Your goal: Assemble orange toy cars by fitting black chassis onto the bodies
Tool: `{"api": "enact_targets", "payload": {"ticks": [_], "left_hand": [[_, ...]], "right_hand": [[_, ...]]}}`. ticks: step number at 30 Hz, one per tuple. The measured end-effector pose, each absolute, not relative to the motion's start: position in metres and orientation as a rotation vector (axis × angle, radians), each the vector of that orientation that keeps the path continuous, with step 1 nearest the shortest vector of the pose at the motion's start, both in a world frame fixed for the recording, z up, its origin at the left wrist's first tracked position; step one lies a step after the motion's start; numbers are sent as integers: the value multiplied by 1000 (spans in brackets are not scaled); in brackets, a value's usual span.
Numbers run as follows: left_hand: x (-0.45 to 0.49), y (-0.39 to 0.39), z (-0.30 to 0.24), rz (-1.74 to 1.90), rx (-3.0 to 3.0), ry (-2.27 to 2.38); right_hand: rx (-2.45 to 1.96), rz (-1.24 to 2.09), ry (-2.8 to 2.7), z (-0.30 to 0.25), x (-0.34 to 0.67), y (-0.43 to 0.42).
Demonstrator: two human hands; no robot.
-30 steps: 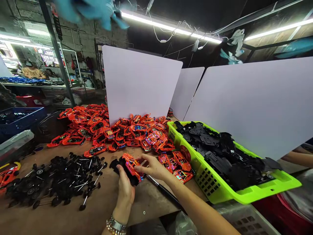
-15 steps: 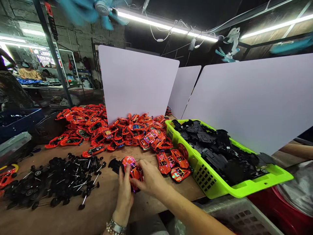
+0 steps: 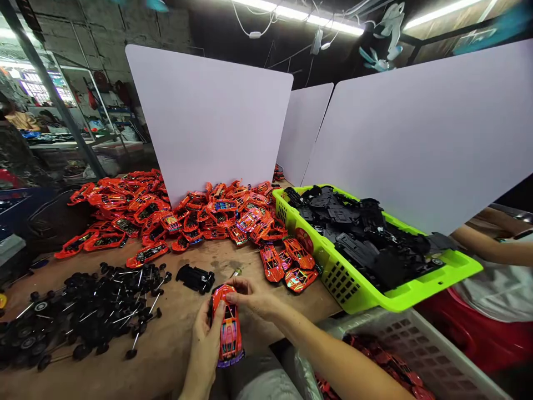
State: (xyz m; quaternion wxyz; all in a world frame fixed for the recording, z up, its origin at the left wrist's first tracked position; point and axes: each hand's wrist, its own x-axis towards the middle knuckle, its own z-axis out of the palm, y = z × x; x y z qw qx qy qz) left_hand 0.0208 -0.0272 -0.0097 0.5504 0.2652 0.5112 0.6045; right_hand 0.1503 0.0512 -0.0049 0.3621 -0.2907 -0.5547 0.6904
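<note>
The left hand (image 3: pixel 204 347) is cradling a glossy red toy car body (image 3: pixel 229 332), with the fingers curling up along one side and the thumb lying along the other. The right hand (image 3: pixel 250 297) is reaching across from the other side, its fingers bent over the nose and pressing down on it. Together the hands are holding the body upright, just above the front edge of the bench (image 3: pixel 175 355). A black plastic chassis (image 3: pixel 195 278) is lying on the bench just beyond them, near a spread of black wheels on metal axles (image 3: pixel 91 308).

The body looks light and fairly stiff, but its shiny plastic may be slippery (the thin window pillars look like the part most likely to snap), so the firmest hold is probably along both long sides.

Farther along the bench, a heap of matching red bodies (image 3: pixel 166 214) is piling up against tall white boards (image 3: pixel 208 111). A lime-green plastic basket (image 3: pixel 353 278) is sitting at the right, loaded with black chassis parts (image 3: pixel 358 233). Below the bench, a white slatted crate (image 3: pixel 420 344) is holding more red bodies (image 3: pixel 375 355), while a co-worker's forearm (image 3: pixel 487 250) is reaching in from the far right.
</note>
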Motion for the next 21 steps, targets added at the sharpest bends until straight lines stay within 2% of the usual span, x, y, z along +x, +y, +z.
{"api": "enact_targets", "payload": {"ticks": [11,17,21], "left_hand": [[-16,-30,-13,1397,946,1350],[-31,-33,-36,1236,1367,1503],[-29,-29,-43,1240,1418,1543]], "right_hand": [[-795,1599,-998,-33,146,18],[-859,1186,-1672,-34,155,18],[-879,1216,-1921,-26,155,34]]}}
